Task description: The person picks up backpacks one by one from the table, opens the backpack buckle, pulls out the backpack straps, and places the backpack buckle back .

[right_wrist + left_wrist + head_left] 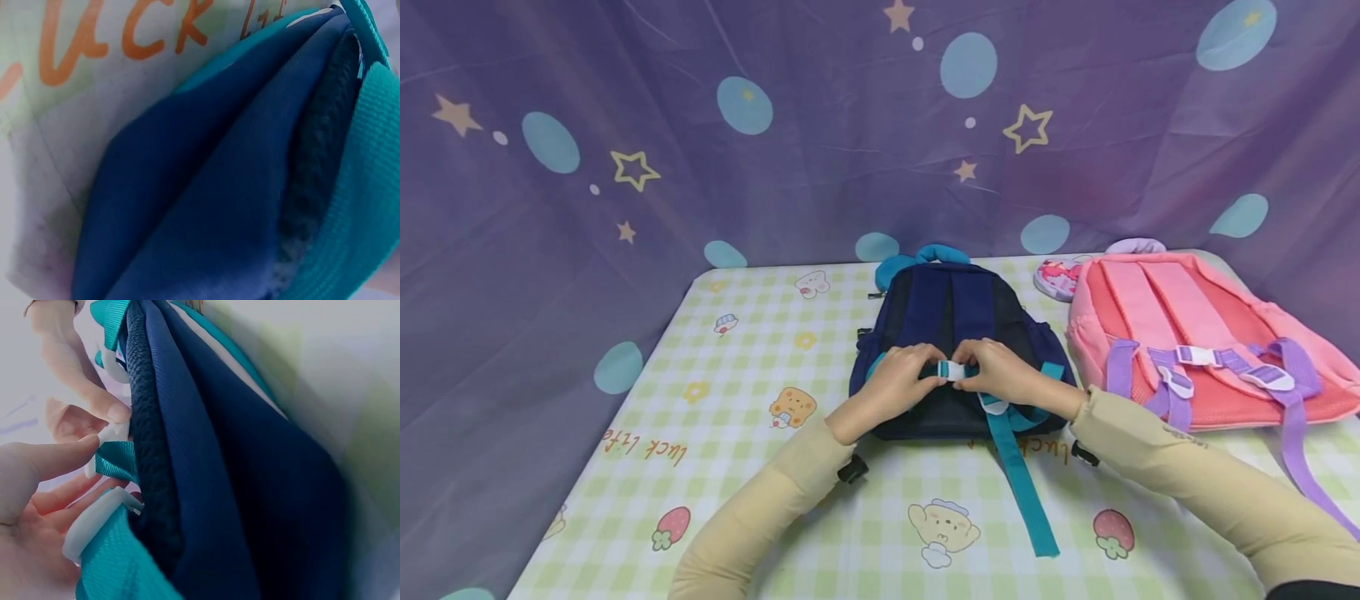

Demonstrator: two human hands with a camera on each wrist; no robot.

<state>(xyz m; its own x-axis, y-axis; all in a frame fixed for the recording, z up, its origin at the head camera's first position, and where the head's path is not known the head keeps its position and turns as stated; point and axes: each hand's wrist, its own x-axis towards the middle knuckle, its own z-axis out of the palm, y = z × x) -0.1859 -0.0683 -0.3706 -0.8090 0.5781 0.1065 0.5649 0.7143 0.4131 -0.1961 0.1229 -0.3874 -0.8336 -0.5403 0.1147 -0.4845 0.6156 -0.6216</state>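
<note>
At the middle of a navy backpack (pixel 953 321), you have a small white buckle (pixel 952 372) between your hands. The backpack lies on a green-and-white checked worktop (pixel 752 333) with its shoulder straps facing up, which probably explains why both hands can get at the buckle from above. Its teal handle (pixel 942 252) is at 12 o'clock.

Your left hand (pixel 898 379) sits at 9 o'clock of the buckle, its grip pinching that end between thumb and fingers. Your right hand (pixel 1003 372) sits at 3 o'clock, its grip pinching the opposite end. Held from 2 sides like this, the buckle seems kept level and in line with its strap. The left wrist view shows both thumbs at the white plastic; whether it is fully latched, you cannot tell.

From a white adjuster (pixel 995 407), a loose teal strap (pixel 1018 483) trails toward 5 o'clock, past the backpack's lower edge, apparently left slack because neither grip needs it.

At 3 o'clock, just beside the navy backpack, 1 pink backpack (pixel 1198 308) lies straps up, likely set aside to leave your hands room.
</note>
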